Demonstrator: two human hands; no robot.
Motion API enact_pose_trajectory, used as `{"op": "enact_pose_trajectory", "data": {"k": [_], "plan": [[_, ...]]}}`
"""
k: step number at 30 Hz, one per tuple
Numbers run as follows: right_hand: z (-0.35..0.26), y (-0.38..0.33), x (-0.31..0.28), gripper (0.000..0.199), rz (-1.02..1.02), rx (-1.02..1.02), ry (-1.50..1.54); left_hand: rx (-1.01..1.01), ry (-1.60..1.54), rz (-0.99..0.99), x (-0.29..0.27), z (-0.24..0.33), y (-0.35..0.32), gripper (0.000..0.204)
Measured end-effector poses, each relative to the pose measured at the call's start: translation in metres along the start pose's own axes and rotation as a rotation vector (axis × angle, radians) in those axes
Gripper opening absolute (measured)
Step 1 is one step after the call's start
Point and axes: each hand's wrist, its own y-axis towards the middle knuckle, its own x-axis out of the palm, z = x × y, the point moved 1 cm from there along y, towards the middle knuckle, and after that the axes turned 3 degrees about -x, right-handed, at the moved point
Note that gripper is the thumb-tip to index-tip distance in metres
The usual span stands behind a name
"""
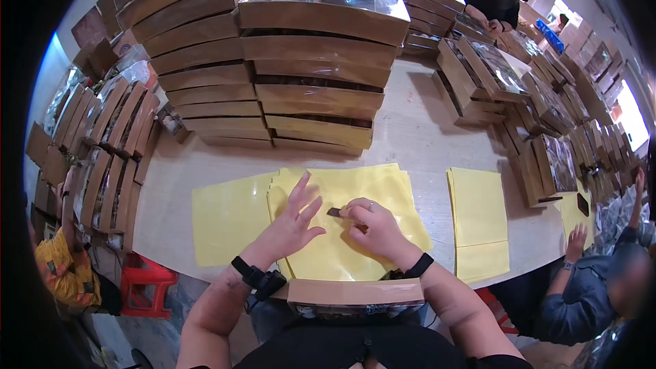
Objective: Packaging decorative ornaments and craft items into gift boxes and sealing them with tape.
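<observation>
A stack of yellow sheets (328,260) lies on the table in front of me. Over its middle, my right hand (377,225) pinches a small, flat, dark piece (334,212); its exact kind is too small to make out. My left hand (292,224) hovers over the left part of the stack, fingers spread, holding nothing. A shallow cardboard box (355,292) stands at the table's near edge between my forearms. Both wrists wear black bands.
Tall stacks of shallow cardboard boxes (321,48) rise ahead. More boxes (492,72) line the right side, and others (113,157) the left. Yellow sheets (478,212) lie to my right. A red stool (147,283) stands at lower left. Other people work around the table.
</observation>
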Motion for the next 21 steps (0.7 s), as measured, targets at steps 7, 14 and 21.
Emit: {"op": "enact_pose_trajectory", "data": {"k": [7,14,21], "plan": [[-0.004,0.000,0.000,0.022,0.010,-0.101,0.001,-0.093,-0.188,-0.064,0.011,-0.002,-0.006,0.081],[-0.002,-0.001,-0.001,0.024,0.006,-0.135,-0.016,-0.028,-0.032,-0.018,0.016,0.004,-0.002,0.079],[-0.001,-0.001,0.000,0.025,-0.005,-0.129,-0.028,-0.010,-0.116,0.055,0.016,0.009,-0.001,0.111]]}}
